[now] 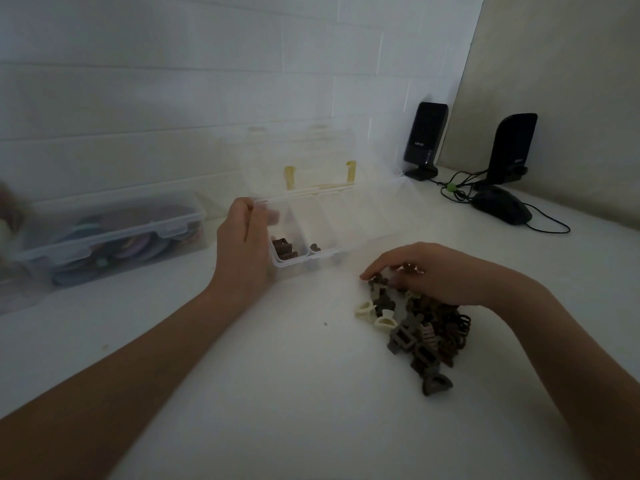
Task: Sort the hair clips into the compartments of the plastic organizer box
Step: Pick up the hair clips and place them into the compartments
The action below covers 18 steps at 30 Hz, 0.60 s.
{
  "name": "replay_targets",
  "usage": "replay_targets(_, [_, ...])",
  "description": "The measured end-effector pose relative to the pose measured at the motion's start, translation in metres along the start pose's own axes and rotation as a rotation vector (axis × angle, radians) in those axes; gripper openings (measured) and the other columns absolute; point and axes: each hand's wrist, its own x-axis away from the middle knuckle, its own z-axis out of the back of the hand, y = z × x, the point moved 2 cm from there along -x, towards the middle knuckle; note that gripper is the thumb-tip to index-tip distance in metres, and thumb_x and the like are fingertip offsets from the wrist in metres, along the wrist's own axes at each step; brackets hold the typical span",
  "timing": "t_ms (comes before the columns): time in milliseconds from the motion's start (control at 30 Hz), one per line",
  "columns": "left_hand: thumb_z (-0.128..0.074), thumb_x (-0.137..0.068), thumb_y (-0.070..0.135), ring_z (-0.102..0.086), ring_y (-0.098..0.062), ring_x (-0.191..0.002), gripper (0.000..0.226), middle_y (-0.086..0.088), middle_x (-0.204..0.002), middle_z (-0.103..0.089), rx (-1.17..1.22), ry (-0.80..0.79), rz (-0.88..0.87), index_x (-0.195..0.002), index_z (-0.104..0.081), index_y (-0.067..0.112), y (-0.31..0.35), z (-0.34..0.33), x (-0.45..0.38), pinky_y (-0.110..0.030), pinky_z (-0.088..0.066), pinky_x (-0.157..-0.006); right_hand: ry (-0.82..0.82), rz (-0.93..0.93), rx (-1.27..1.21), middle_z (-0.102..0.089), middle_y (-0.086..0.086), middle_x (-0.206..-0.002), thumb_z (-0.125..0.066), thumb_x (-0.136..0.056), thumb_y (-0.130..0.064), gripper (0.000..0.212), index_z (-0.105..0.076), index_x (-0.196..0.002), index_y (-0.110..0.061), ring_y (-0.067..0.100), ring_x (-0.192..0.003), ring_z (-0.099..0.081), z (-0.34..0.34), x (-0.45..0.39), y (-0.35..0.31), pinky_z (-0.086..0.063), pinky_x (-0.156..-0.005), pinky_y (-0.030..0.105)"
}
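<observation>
A clear plastic organizer box (360,237) stands open on the white table, its lid leaning back against the wall. Brown hair clips (283,248) lie in its leftmost compartment and a small brown clip (314,247) lies in the one beside it. My left hand (242,244) grips the box's left end wall, fingers curled over the rim. A pile of hair clips (420,327), brown, grey and cream, lies on the table to the right of the box. My right hand (426,271) rests on top of the pile with fingertips touching the clips at its far left edge; whether it holds one is hidden.
A closed clear storage box (114,237) holding coloured round items sits at the left against the wall. Two black speakers (425,140) (512,150), a black mouse (500,209) and their cables lie at the back right. A tiny dark speck (326,324) lies on the table.
</observation>
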Motion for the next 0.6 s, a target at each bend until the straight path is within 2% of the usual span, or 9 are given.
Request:
replay_targets(67, [-0.041, -0.101, 0.021, -0.06, -0.009, -0.085, 0.022, 0.006, -0.089, -0.066, 0.007, -0.002, 0.005, -0.098, -0.058, 0.007, -0.001, 0.0, 0.0, -0.017, -0.045, -0.072, 0.019, 0.042, 0.001, -0.061, -0.021, -0.105, -0.061, -0.089, -0.015, 0.023, -0.066, -0.108, -0.028, -0.009, -0.093, -0.052, 0.0, -0.001, -0.001, -0.037, -0.08, 0.006])
replay_targets(133, [-0.041, -0.101, 0.021, -0.059, -0.008, -0.083, 0.022, 0.007, -0.088, -0.066, 0.003, -0.004, 0.007, -0.097, -0.058, 0.007, -0.001, 0.0, 0.0, -0.013, -0.044, -0.069, 0.085, 0.061, -0.053, -0.063, -0.022, -0.093, -0.068, -0.084, -0.019, 0.015, -0.066, -0.097, -0.025, -0.008, -0.087, -0.057, -0.001, -0.003, -0.001, -0.043, -0.078, 0.011])
replay_targets(233, [-0.042, -0.101, 0.021, -0.057, -0.001, -0.077, 0.023, 0.01, -0.087, -0.065, 0.004, -0.004, 0.006, -0.099, -0.058, 0.004, 0.0, 0.0, 0.0, -0.008, -0.042, -0.064, 0.178, 0.11, -0.217, -0.072, -0.012, -0.087, -0.075, -0.077, -0.017, 0.015, -0.063, -0.087, -0.018, -0.001, -0.083, -0.066, -0.001, -0.002, -0.009, -0.051, -0.079, 0.021])
replay_targets(300, [-0.042, -0.1, 0.02, -0.056, 0.006, -0.071, 0.023, 0.01, -0.086, -0.065, 0.006, -0.009, -0.013, -0.099, -0.058, 0.004, 0.003, 0.0, 0.002, -0.008, -0.043, -0.064, 0.194, 0.161, -0.419, -0.074, -0.003, -0.088, -0.075, -0.075, -0.011, 0.017, -0.063, -0.087, -0.01, 0.01, -0.083, -0.07, -0.001, 0.0, -0.018, -0.054, -0.08, 0.024])
replay_targets(367, [-0.044, -0.099, 0.02, -0.057, 0.004, -0.072, 0.019, 0.01, -0.085, -0.064, 0.029, -0.027, -0.036, -0.098, -0.058, 0.006, 0.005, 0.0, 0.004, -0.02, -0.052, -0.074, 0.189, 0.201, -0.612, -0.075, 0.006, -0.088, -0.073, -0.075, -0.006, 0.018, -0.062, -0.09, -0.002, 0.017, -0.081, -0.071, 0.0, 0.001, -0.025, -0.056, -0.077, 0.025])
replay_targets(467, [-0.045, -0.096, 0.027, -0.059, -0.003, -0.074, 0.018, 0.011, -0.083, -0.063, 0.032, -0.054, -0.073, -0.097, -0.057, 0.013, 0.007, 0.002, 0.007, -0.048, -0.055, -0.082, 0.193, 0.215, -0.783, -0.072, 0.014, -0.081, -0.066, -0.08, -0.002, 0.022, -0.06, -0.101, 0.0, 0.011, -0.068, -0.068, -0.002, 0.0, -0.033, -0.054, -0.063, 0.021])
replay_targets(533, [-0.043, -0.096, 0.029, -0.06, -0.008, -0.077, 0.02, 0.007, -0.085, -0.064, 0.022, -0.066, -0.103, -0.099, -0.056, 0.014, 0.007, 0.001, 0.008, -0.054, -0.053, -0.082, 0.22, 0.227, -0.841, -0.07, 0.014, -0.076, -0.064, -0.081, -0.007, 0.023, -0.059, -0.103, -0.002, 0.008, -0.062, -0.066, -0.003, 0.0, -0.035, -0.051, -0.057, 0.018])
replay_targets(600, [-0.042, -0.096, 0.031, -0.06, -0.007, -0.078, 0.021, 0.009, -0.086, -0.063, 0.02, -0.067, -0.12, -0.1, -0.055, 0.016, 0.008, 0.0, 0.01, -0.055, -0.053, -0.082, 0.268, 0.244, -0.857, -0.07, 0.009, -0.072, -0.064, -0.078, -0.014, 0.02, -0.063, -0.096, -0.007, 0.011, -0.065, -0.066, -0.004, -0.001, -0.034, -0.05, -0.056, 0.018])
